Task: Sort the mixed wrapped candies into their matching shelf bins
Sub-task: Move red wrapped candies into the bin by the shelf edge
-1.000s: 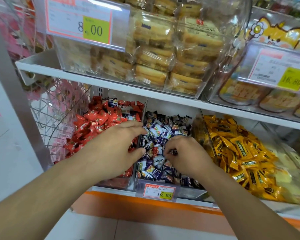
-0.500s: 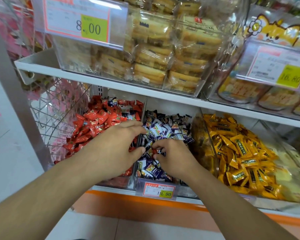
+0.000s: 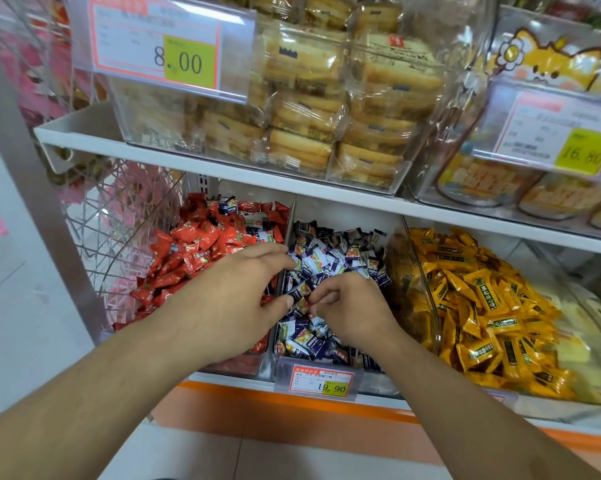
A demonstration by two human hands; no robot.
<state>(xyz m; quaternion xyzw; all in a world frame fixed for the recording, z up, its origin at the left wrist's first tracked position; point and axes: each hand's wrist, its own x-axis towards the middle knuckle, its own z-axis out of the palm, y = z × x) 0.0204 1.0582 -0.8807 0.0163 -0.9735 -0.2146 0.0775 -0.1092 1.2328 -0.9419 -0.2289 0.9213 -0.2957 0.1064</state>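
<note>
Left hand lies flat, fingers straight, across the divider between the red candy bin at 9 o'clock and the blue-white candy bin at centre. Right hand is curled, fingertips pinching a small reddish candy in the blue-white pile. Yellow candy bin at 3 o'clock.

We've got two bare forearms, no sleeves, watch or rings on our left hand or right hand.
</note>
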